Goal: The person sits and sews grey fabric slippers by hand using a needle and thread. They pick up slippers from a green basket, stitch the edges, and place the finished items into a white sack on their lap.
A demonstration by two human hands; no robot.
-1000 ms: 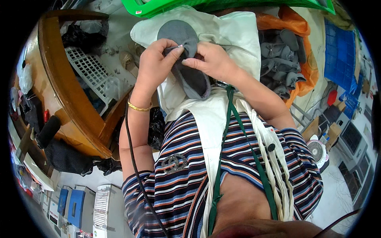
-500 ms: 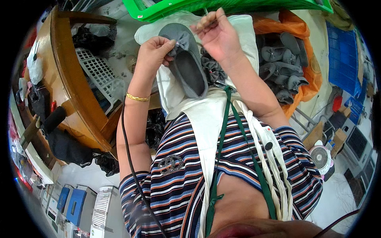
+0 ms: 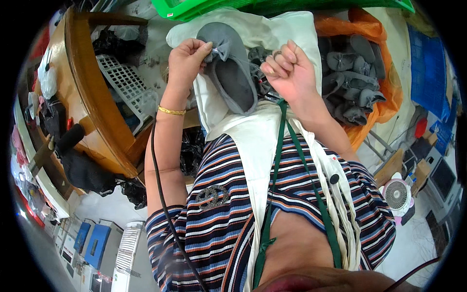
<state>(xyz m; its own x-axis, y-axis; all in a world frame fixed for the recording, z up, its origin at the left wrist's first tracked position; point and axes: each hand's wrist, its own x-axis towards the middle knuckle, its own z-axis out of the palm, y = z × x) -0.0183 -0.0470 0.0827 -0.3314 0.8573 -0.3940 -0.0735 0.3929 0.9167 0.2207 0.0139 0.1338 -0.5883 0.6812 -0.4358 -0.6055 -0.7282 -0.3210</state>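
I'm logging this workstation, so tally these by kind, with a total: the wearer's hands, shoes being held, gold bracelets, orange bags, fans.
Hands: 2, left hand and right hand
Held shoes: 1, grey shoe
Gold bracelets: 1, bracelet on the left wrist
Orange bags: 1, orange bag
Fans: 1, white fan
Total: 6

The shoe (image 3: 233,80) is grey, the shirt (image 3: 214,180) striped.

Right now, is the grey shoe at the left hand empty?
The grey shoe looks empty: its opening faces the camera and shows only bare grey inside. Deep in the toe, I cannot tell.
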